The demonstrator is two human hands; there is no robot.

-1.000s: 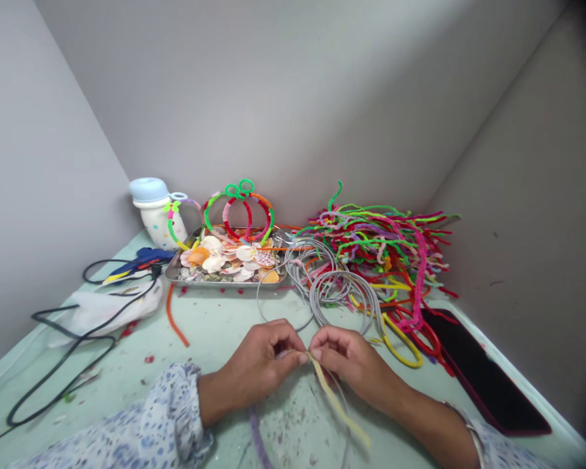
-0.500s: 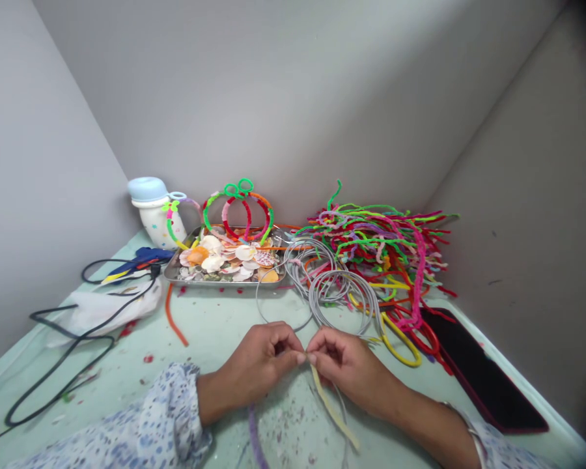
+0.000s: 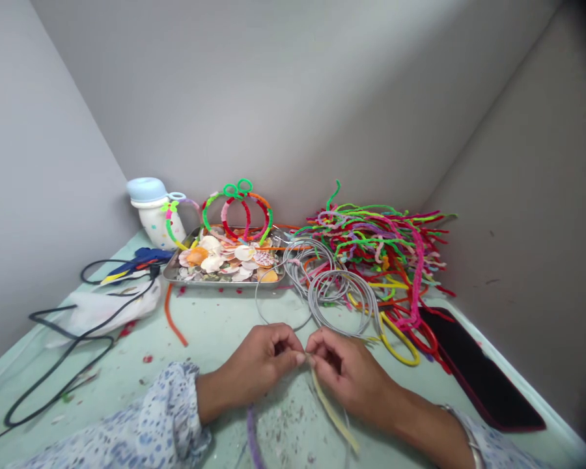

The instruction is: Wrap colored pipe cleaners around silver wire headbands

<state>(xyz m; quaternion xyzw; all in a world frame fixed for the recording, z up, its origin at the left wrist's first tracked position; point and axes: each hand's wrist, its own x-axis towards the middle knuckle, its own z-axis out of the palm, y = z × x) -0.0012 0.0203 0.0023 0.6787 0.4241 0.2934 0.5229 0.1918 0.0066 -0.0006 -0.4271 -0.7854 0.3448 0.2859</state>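
My left hand [image 3: 261, 361] is closed in a pinch, thumb against forefinger, at the top end of a pale yellow pipe cleaner [image 3: 333, 413]. Fingertip to fingertip with it, my right hand [image 3: 349, 371] pinches the same end. The rest of that strip hangs down towards the table's near edge. A thin grey wire runs beside it, partly hidden by my right hand. Just beyond my hands lie loose coils of grey wire [image 3: 314, 306]. A purple pipe cleaner [image 3: 252, 436] sticks out below my left wrist.
Behind stands a metal tray [image 3: 215, 284] of seashells [image 3: 212, 262], with pipe-cleaner hoops [image 3: 224, 215] at its back. Right of it is a heap of coloured pipe cleaners [image 3: 371, 238] and a dark phone [image 3: 483, 371]. Leftward are a white bottle [image 3: 160, 225] and a black cable [image 3: 43, 378].
My right thumb and fingertips have shifted slightly at the pinched end, with a little more gap between them. My left hand has hardly moved.
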